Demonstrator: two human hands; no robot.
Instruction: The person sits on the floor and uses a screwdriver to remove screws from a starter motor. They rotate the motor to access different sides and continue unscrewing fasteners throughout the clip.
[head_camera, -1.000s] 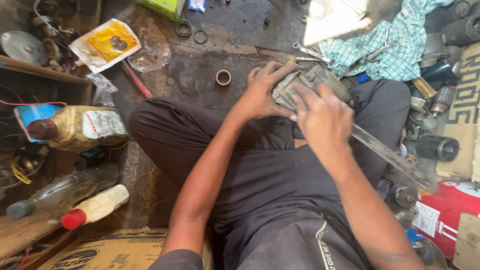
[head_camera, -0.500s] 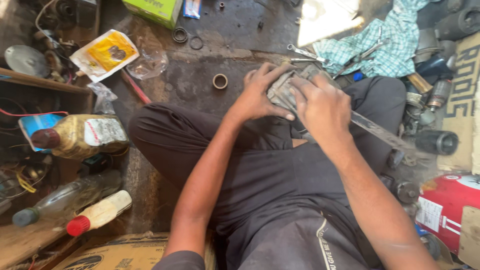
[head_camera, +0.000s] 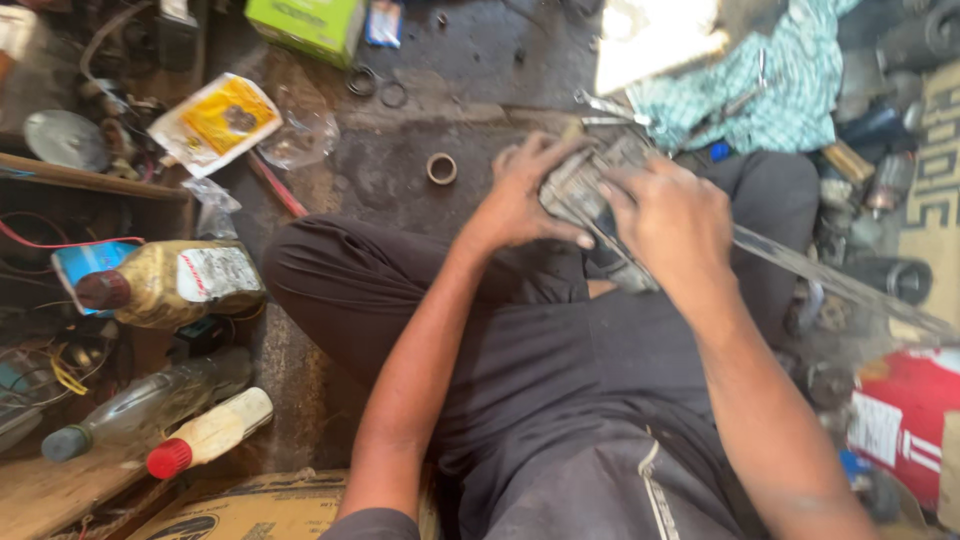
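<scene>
1. Progress, judged from the present pose: mid-way through handling; metal part (head_camera: 585, 200) not yet set down, work on it unfinished.
2. Left hand (head_camera: 520, 195) wrapped around the part's near side, fingers closed on it.
3. Right hand (head_camera: 665, 215) pressed over the top, clasping the same part.
4. Part held above the lap, over dark trousers (head_camera: 540, 350), near a small metal ring (head_camera: 441, 168) on the floor.
5. Grey, greasy, blocky, ribbed on top; mostly hidden by both hands, blurred, finer detail unreadable.
</scene>
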